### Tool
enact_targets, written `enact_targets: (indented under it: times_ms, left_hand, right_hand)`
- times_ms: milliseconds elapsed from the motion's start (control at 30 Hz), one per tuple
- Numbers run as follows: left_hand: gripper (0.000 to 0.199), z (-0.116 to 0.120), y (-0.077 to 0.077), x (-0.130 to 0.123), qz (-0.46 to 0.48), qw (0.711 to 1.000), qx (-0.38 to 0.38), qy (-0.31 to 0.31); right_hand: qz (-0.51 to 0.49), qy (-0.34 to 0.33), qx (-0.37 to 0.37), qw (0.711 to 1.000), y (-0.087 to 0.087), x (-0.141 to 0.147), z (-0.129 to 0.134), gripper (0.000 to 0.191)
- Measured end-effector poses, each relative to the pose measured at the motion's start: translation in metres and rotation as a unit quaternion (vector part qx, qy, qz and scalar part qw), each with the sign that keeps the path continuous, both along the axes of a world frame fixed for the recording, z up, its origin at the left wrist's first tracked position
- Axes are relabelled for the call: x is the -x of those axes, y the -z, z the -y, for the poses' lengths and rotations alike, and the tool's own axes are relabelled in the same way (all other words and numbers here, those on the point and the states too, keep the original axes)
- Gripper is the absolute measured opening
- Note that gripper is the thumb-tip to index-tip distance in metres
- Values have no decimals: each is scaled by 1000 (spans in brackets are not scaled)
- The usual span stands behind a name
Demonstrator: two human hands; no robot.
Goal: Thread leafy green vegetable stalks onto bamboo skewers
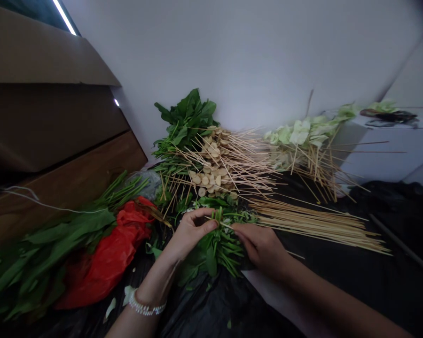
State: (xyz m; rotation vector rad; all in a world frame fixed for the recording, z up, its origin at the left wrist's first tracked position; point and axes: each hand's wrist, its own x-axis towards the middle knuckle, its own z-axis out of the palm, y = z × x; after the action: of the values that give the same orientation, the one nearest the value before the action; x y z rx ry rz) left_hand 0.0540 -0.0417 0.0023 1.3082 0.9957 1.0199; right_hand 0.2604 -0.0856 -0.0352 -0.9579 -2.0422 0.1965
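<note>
My left hand (197,227), with a beaded bracelet (146,307) at the wrist, pinches a small bunch of green leafy stems (216,215). From the right, my right hand (262,244) grips a thin wooden skewer (226,226), whose front part reaches the stems at my left fingertips. Whether the tip has pierced them I cannot tell. Below both hands lies a heap of leafy greens (215,256) with cut stems. Just beyond the right hand, a row of bare wooden skewers (320,225) is laid out side by side.
Behind the hands are skewers threaded with pale round slices (211,178), beside upright leafy greens (188,117). Cabbage skewers (299,134) stand at the back right. At left lie a red plastic bag (105,263), more greens (49,244) and a cardboard box (49,122). Black plastic sheeting (197,314) covers the surface.
</note>
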Motion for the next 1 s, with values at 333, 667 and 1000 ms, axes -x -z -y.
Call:
enact_targets:
  times_ms: [333, 667, 1000]
  left_hand:
    - [21, -2, 0, 0, -34, 999, -39, 3]
    - [22, 3, 7, -8, -44, 996, -42, 64]
    - [19, -3, 10, -2, -147, 973, -171, -49]
  right_hand:
    - [-22, -29, 101, 994, -3, 1, 1, 25]
    - [-85, -105, 226, 965, -12, 5, 2, 27]
    - [-289, 97, 194, 932, -24, -24, -11, 22]
